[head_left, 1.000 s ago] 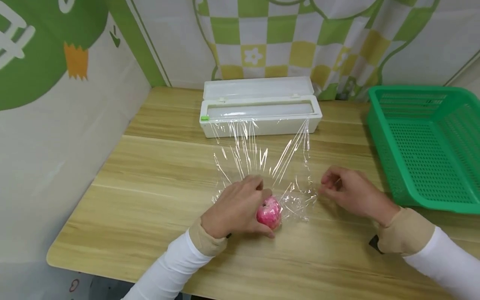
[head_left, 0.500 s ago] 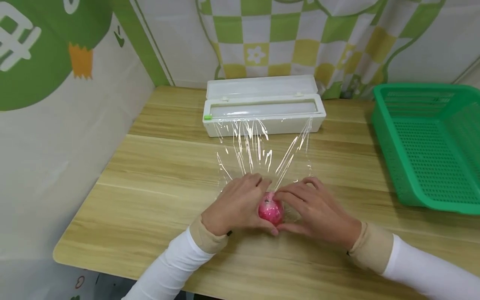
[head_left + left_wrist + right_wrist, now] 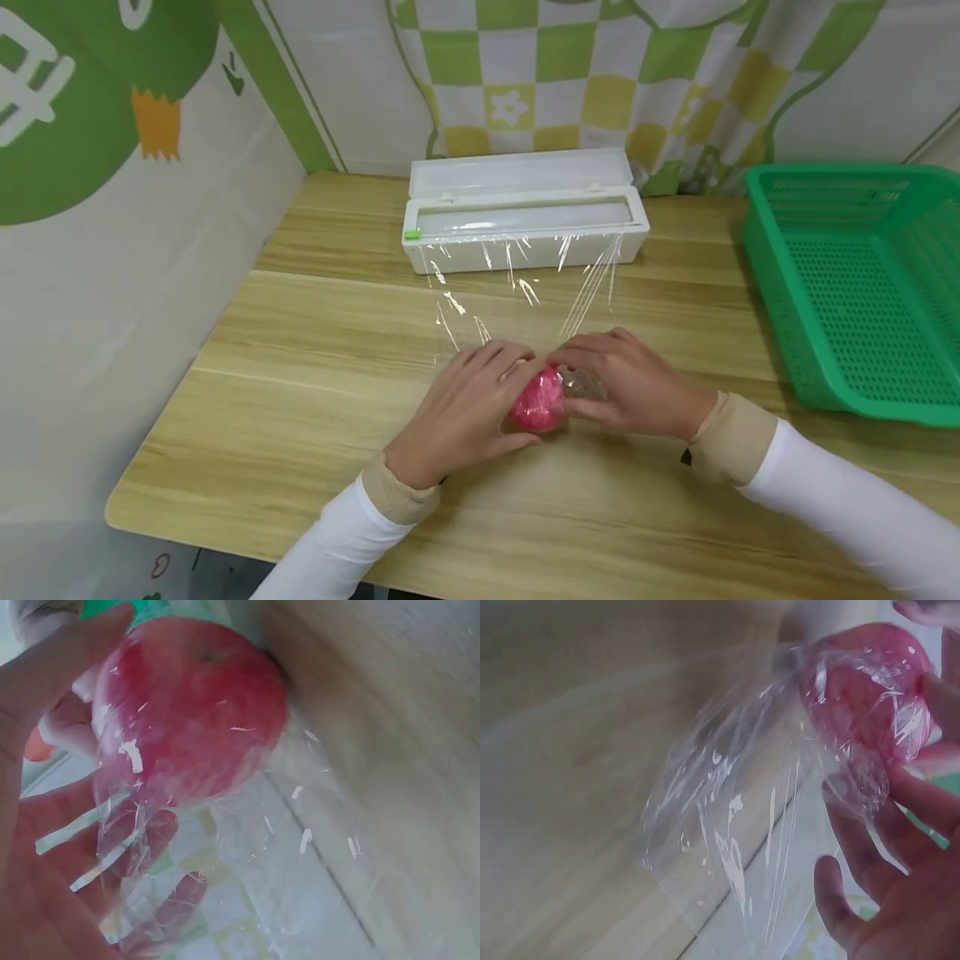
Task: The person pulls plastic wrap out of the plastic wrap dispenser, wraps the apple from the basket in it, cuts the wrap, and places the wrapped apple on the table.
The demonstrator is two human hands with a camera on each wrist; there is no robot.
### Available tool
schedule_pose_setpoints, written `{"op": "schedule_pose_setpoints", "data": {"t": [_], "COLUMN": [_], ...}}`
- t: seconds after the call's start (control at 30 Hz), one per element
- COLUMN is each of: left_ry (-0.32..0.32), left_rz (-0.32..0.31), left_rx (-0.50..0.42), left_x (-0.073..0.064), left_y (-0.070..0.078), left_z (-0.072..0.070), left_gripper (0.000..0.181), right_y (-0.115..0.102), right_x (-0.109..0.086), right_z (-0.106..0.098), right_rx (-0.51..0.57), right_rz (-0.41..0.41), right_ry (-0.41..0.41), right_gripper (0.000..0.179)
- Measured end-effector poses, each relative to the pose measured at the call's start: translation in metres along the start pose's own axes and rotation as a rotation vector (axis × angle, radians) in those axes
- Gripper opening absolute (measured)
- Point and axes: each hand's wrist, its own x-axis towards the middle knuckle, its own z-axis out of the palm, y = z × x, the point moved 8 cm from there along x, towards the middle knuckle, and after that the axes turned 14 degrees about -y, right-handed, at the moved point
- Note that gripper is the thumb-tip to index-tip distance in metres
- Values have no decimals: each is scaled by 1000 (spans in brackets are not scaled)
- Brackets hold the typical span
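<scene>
A pink-red apple (image 3: 537, 400), wrapped in clear cling film (image 3: 517, 292), sits between both hands in the head view. My right hand (image 3: 637, 387) grips it from the right, its thumb against the skin; in the right wrist view the fingertips touch bunched film (image 3: 866, 780) below the fruit. My left hand (image 3: 468, 408) is at the apple's left, fingers spread behind the film in the left wrist view and thumb stretched out below the fruit. Film runs from the apple to a white cling film dispenser (image 3: 525, 250), whose lid is up.
On the right stands a green plastic basket (image 3: 787, 333). The wooden table (image 3: 300, 417) has its left edge by a white wall covering (image 3: 150, 333). A green-and-white checked curtain (image 3: 562, 67) hangs behind the dispenser.
My right hand has come in from the right and now holds the apple. The apple has turned and shifted slightly toward the dispenser, the film is slacker, and my left thumb has come away from the fruit.
</scene>
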Motion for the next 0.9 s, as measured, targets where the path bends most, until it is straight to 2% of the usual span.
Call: {"op": "schedule_pose_setpoints", "data": {"t": [0.1, 0.2, 0.4, 0.57, 0.67, 0.77, 0.9], "left_ry": [-21, -43, -115, -178, -212, -198, -91], "left_rz": [-23, -43, -57, -44, -56, -70, -62], "left_rx": [0, -38, -109, -118, -159, -209, -185], "left_x": [3, 6, 18, 28, 32, 35, 35], "left_y": [-6, -14, -30, -38, -43, -47, -48], "left_z": [5, 8, 9, 9, 10, 9, 1], "left_gripper": [82, 77, 71, 69, 66, 61, 56], "right_y": [4, 6, 4, 2, 5, 9, 13], "right_x": [6, 10, 13, 18, 22, 28, 37], "right_z": [1, -1, -8, -10, -10, -12, -17], "right_rx": [35, 21, -15, -52, -92, -110, -93], "right_rz": [12, 24, 30, 17, 21, 29, 32], "right_ry": [-55, -73, 3, 37, 28, 4, -39], "right_gripper": [51, 56, 68, 63, 64, 64, 60]}}
